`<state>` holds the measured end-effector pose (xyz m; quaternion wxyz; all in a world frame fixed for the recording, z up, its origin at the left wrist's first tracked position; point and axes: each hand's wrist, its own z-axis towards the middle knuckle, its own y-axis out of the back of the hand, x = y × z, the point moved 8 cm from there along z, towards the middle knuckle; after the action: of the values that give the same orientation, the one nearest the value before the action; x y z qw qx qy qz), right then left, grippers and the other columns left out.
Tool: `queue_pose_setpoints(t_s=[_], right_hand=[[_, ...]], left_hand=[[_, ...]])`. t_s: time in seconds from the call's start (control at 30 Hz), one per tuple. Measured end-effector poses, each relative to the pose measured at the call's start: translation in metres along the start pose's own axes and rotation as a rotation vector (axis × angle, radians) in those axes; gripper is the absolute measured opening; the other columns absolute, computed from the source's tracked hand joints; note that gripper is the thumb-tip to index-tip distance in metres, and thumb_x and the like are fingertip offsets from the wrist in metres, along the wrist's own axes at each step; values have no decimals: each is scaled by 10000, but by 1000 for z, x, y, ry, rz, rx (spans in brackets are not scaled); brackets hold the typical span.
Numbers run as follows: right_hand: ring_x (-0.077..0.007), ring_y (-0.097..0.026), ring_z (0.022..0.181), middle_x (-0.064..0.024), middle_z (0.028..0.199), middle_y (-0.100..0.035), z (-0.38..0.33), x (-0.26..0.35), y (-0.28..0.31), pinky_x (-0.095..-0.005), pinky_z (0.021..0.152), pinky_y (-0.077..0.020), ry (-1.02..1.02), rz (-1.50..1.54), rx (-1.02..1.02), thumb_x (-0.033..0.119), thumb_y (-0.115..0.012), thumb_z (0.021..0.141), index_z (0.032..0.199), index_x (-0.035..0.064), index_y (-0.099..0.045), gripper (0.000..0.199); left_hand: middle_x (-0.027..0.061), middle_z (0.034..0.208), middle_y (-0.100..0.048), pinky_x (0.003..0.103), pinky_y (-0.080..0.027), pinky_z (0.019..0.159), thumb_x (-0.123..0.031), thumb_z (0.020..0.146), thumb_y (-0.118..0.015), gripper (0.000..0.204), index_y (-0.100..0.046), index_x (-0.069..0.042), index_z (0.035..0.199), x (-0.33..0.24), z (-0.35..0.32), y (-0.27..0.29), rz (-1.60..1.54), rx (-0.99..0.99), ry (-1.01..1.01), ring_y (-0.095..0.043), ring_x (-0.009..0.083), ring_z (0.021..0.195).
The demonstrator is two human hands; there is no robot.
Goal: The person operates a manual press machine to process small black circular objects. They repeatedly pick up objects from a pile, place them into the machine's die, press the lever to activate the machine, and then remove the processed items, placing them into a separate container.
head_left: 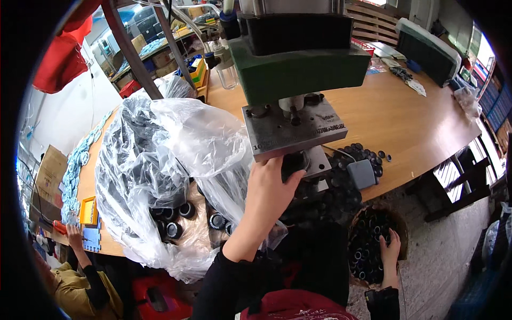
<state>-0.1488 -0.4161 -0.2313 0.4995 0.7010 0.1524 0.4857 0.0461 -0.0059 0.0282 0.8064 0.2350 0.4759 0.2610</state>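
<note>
My left hand (pixel 269 189) reaches into the gap under the upper steel plate (pixel 293 133) of a green press (pixel 304 74). Its thumb and fingers curl round a black round part (pixel 292 163) on the lower steel plate (pixel 320 162); the plate above partly hides the fingertips. Down at the right, my right hand (pixel 392 248) is over a round bin holding black rings (pixel 368 250). Its thumb and fingers are apart, and I see nothing held between them.
A clear plastic bag (pixel 144 160) with black ribbed caps (pixel 174 230) is left of the press. Loose black pieces (pixel 341 186) lie around a grey box (pixel 361 174) on the wooden table (pixel 405 122). At far left, a co-worker's hand (pixel 74 237) is near light-blue pieces (pixel 74 176).
</note>
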Motion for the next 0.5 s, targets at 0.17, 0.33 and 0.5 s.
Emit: queue_pose_setpoints(t_s=[0.17,0.33,0.5], right_hand=[[-344,-422,1297,-169,1396,-457,15,54,-5,-434,1057,-388,70,63,-29,262,-590,957,1349,50,-515,452],[-322,-476,1269,-161,1356,-516,44,164,29,-422,1061,-385,391,220,-247,219,-572,964,1319,41,-537,399],[-319,-459,1294,-146,1380,-517,75,249,21,-437,1049,-376,658,74,-145,272,-564,965,1299,47,-559,403]], left_hand=[[219,1115,-603,457,-464,887,-169,727,-773,464,-602,8,1121,-2,20,-9,3,86,-45,-553,412,1041],[210,1110,-593,471,-454,885,-168,722,-777,470,-591,-14,1125,0,13,-9,-5,-23,-101,-536,423,1051],[202,1076,-590,437,-474,802,-174,718,-797,524,-567,-1,1155,11,10,-16,-83,-12,34,-566,380,945]])
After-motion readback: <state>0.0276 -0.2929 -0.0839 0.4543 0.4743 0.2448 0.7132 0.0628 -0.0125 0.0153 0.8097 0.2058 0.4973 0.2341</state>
